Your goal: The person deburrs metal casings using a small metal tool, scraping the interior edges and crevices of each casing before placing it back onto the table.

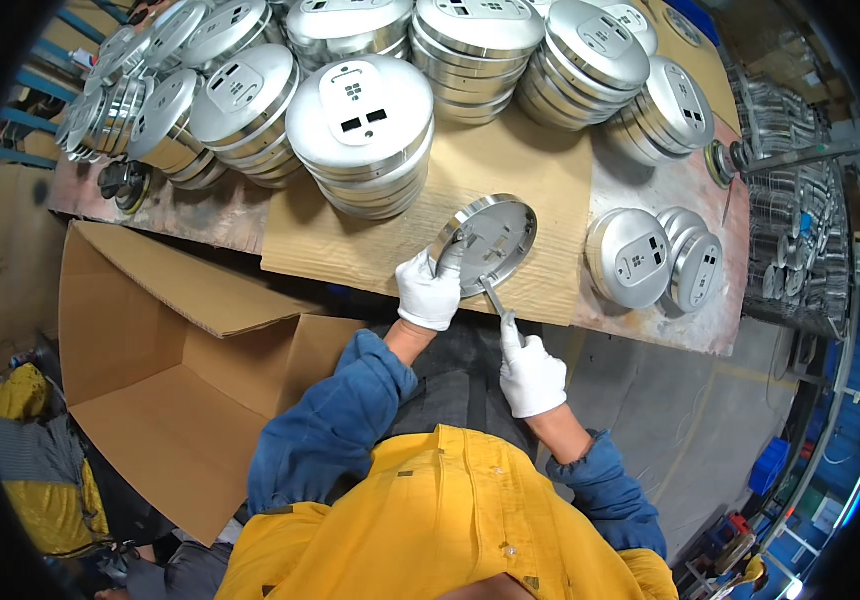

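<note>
While the left hand [430, 290] gripped the tilted metal disc [503, 238] near the cardboard sheet's [550, 190] front edge, the right hand [533, 377] held a slim tool [492, 296] at its lower rim; firm support and light, even strokes seemed wisest.

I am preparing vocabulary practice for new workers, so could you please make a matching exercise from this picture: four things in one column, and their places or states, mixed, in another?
Things
1. Shallow round silver metal housing
2. Narrow grey metal tool
3. Large brown cardboard box
4. Small group of round silver metal pieces

Places or states
A. Near the right front corner of the reddish table
B. Held in the white-gloved right grip
C. Tilted, in the white-gloved left grip
D. Open, at the picture's left

Pairs: 1-C, 2-B, 3-D, 4-A
</note>
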Motion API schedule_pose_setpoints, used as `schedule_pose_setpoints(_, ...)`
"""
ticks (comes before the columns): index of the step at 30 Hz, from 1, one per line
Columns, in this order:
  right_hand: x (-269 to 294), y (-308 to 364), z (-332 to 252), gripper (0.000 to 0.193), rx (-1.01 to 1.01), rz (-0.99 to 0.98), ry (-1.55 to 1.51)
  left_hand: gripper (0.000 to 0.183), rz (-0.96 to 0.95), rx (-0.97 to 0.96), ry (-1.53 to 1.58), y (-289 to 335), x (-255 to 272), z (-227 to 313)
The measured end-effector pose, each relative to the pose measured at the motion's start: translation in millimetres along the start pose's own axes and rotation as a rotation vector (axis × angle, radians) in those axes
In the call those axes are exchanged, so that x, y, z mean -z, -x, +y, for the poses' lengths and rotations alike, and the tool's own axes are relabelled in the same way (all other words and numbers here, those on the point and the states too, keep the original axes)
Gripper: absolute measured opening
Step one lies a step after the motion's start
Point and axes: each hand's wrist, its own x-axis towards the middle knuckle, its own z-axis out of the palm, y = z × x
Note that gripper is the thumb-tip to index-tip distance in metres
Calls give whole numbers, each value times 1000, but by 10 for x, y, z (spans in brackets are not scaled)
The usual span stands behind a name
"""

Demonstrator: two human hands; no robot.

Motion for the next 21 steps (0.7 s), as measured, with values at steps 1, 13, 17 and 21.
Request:
schedule_pose_setpoints(1,-12,10,34,57,10,43,-37,22,-17,28,-40,6,8,16)
schedule_pose_setpoints(13,865,-327,28,43,42,-254,1,23,35,-167,182,17,-45,-163)
schedule_pose_setpoints(17,794,-362,35,45,89,-289,18,23,1,-109,132,21,-16,-135)
schedule_pose_setpoints(21,618,-231,-64,52,99,-143,67,23,51,-134,90,11,-23,-81)
